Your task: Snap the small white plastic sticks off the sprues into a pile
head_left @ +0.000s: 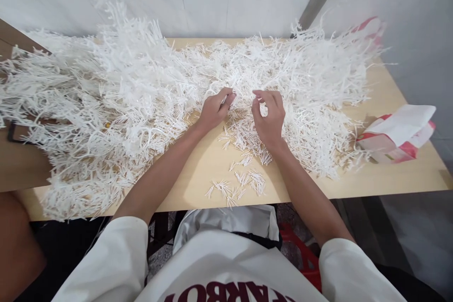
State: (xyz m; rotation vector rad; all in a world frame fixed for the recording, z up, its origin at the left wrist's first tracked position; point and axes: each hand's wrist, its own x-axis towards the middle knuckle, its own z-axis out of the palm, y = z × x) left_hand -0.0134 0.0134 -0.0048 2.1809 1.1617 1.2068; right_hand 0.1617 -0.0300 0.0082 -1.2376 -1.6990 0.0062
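Note:
White thin-stranded pieces, branched like small sprigs, lie heaped across the table in a large left pile (134, 71) and a right pile (311, 75). Over the middle of the heap, my left hand (213, 109) is closed, thumb against the fingers, with a bit of a white stranded piece showing in its grip. My right hand (269, 117) is a short way to the right, its thumb and forefinger curled into a pinch. Whatever sits between those fingertips blends into the white strands behind. Small loose sprigs (251, 180) are scattered on the wood below my hands.
The pale wooden table (385, 179) stands against a tiled wall (212, 0). At its right end is a red and white paper packet (396, 134). A cardboard box (24, 160) is at the left edge, near another person's bare limb (19, 250). Below shows a red stool (304, 255).

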